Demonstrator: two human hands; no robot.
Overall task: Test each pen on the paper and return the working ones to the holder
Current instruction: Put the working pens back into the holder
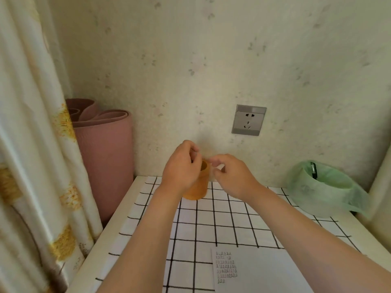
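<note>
I have both hands up at the holder (197, 182), the orange cup standing on the checked cloth (222, 225) at centre frame, against the wall. My left hand (182, 168) sits against its left side with fingers curled in, but I cannot tell whether it grips the cup or only rests there. My right hand (230, 174) hovers just right of the rim, thumb and fingers pinched close together; there is a pale blur between them, and I cannot tell if that is a pen or nothing at all. The holder's mouth looks empty from here, though my left hand hides part of it. The paper (260, 269) lies at the lower right of the frame, with rows of small dark scribbles down its left side, so I judge a good deal of testing is already done. In the green-lined bin (323, 193) at the right edge a dark pen (313, 170) leans against the inner wall, probably a reject. No other pens lie on the cloth, so I judge the task is near its end, or else I am just returning one.
</note>
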